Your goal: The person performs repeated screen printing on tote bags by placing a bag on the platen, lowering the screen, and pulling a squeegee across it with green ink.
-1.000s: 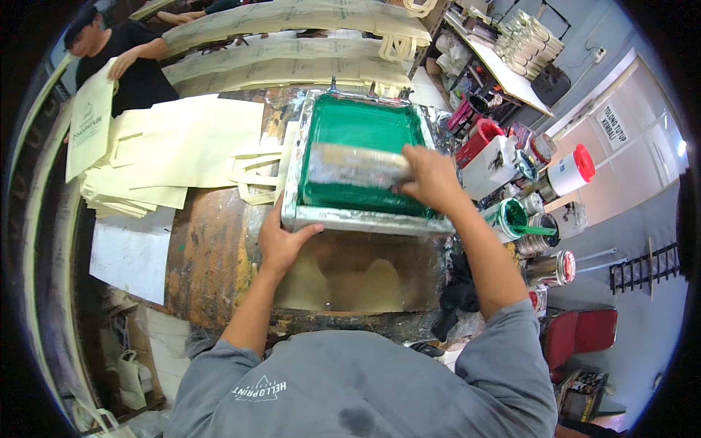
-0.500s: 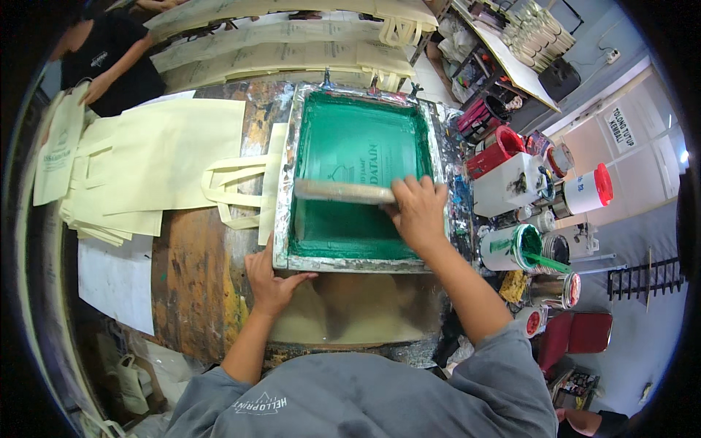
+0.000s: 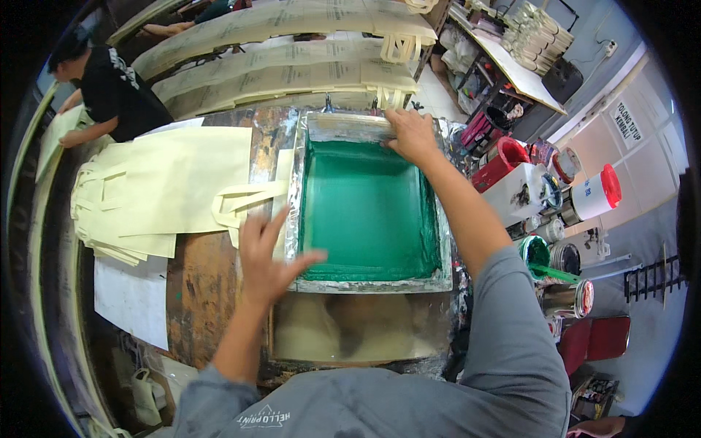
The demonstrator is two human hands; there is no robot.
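A screen-printing frame point(image 3: 365, 287) lies flat on the worktable, its mesh point(image 3: 365, 212) covered with green ink. At the frame's far end, my right hand point(image 3: 413, 135) is closed on the right end of a wooden squeegee point(image 3: 347, 128), which lies crosswise there. My left hand point(image 3: 264, 259) is lifted near the frame's left front corner, fingers spread, with nothing in it. Just beyond that hand, the handle of a pale yellow bag point(image 3: 248, 196) sticks out; part of this bag is hidden under the frame.
A stack of pale yellow bags point(image 3: 182, 175) covers the table's left side. Paint tubs, among them a red bucket point(image 3: 504, 162) and a green-ink tub point(image 3: 535, 252), line the right. Printed bags hang on racks point(image 3: 292, 80) behind. A co-worker point(image 3: 109, 91) handles a bag at the far left.
The squeegee has moved from mid-mesh to the frame's far end with my right hand. My left hand has let go of the frame's corner. The print design on the mesh is covered with ink.
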